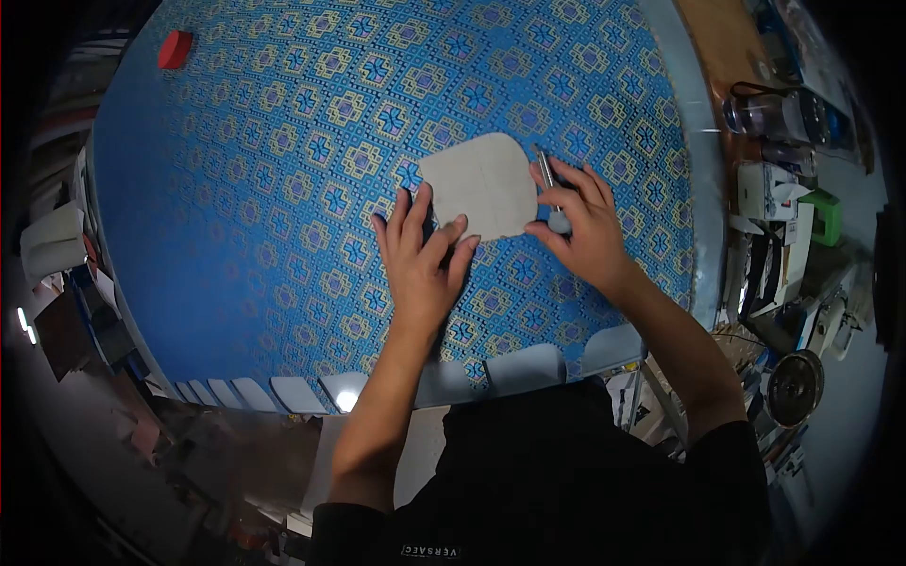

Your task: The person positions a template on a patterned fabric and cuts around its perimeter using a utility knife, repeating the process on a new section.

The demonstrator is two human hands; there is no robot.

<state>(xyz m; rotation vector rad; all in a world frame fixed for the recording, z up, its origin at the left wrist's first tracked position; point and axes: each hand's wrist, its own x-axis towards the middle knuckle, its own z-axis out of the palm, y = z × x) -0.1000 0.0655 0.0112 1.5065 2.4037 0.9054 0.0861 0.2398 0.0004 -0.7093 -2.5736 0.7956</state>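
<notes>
A beige, flat template (483,189) with a rounded far right corner lies on the blue patterned fabric (377,123). My left hand (420,259) lies over its near left edge with fingers spread, some fingertips on the template and some on the fabric. At the template's right side is my right hand (585,222), its fingers closed round a slim silver pen-like tool (545,172) with a rounded grey end. That tool's tip points away from me, close to the template's right edge. The fingertips of this hand also touch the edge.
A red block-like object (175,49) sits at the fabric's far left. Pale rounded shapes (524,368) line the near edge. On the right stand a clear jar (755,115), a tissue box (766,191), a green object (827,217) and a round metal dish (795,388).
</notes>
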